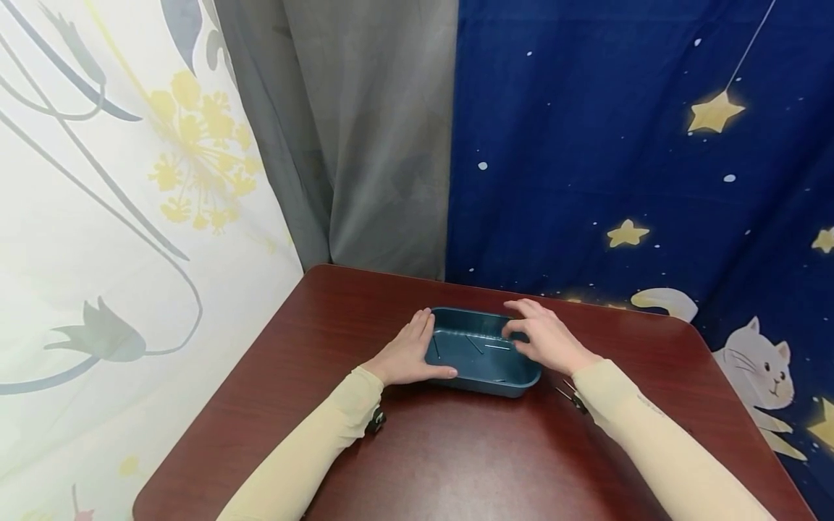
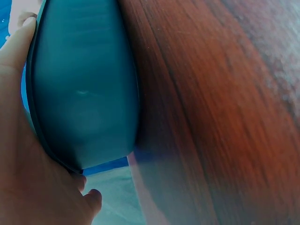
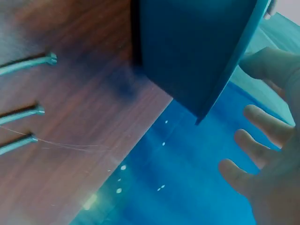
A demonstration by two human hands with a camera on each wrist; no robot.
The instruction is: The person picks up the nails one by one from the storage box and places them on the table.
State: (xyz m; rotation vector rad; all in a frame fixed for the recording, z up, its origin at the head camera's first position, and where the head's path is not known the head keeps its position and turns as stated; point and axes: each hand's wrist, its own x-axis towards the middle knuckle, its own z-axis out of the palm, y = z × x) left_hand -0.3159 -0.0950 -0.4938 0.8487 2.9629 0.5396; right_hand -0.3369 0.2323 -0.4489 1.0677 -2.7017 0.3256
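Note:
A dark teal tray [image 1: 482, 369] with raised walls stands on the table, and several thin, nail-like metal pieces [image 1: 474, 344] lie scattered on its floor. My left hand [image 1: 412, 352] rests against the tray's left end, fingers straight and together, thumb along the front rim. In the left wrist view the thumb touches the tray's rim [image 2: 30, 79]. Over the right end of the tray is my right hand [image 1: 544, 336], its fingers spread and loosely bent; nothing shows between them. In the right wrist view its uppermost visible finger [image 3: 262, 63] comes close to the rim; contact is unclear.
Three nail-like metal pieces [image 3: 23, 115] lie roughly parallel on the table right of the tray, partly hidden by my right wrist in the head view. The reddish-brown table [image 1: 456, 449] ends at a grey curtain [image 1: 391, 145] and a blue starry curtain [image 1: 573, 145].

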